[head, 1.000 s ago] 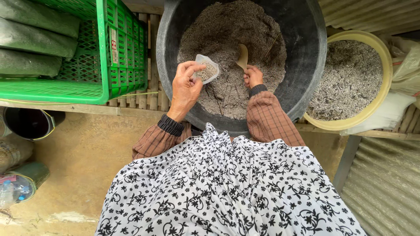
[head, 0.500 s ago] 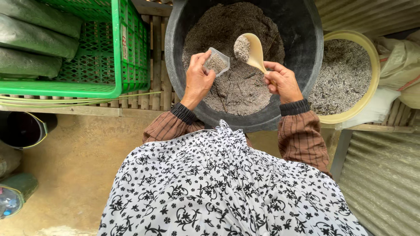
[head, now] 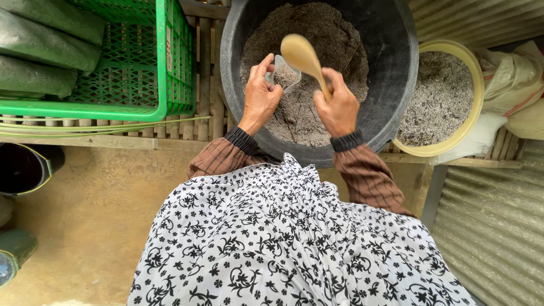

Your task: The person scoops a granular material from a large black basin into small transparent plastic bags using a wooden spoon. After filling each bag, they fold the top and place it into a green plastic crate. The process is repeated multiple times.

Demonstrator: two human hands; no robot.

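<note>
My left hand (head: 259, 95) holds a small clear plastic bag (head: 285, 75) partly filled with grey soil mix, over a big black tub (head: 396, 73). My right hand (head: 339, 105) grips the handle of a tan plastic spoon (head: 302, 55), whose bowl is turned over right above the bag's mouth. The tub holds a heap of grey-brown soil mix (head: 317, 34). Both hands are close together above the near side of the tub.
A green plastic crate (head: 141, 85) with filled dark bags (head: 39, 51) stands on the left of the slatted bench. A yellow basin (head: 470, 73) of grey material sits right of the tub, sacks beyond it. A dark bucket (head: 22, 167) stands on the floor at left; corrugated metal at right.
My right hand lifted the loaded spoon out of the soil and tipped it over the bag. My left hand kept the bag held up over the tub.
</note>
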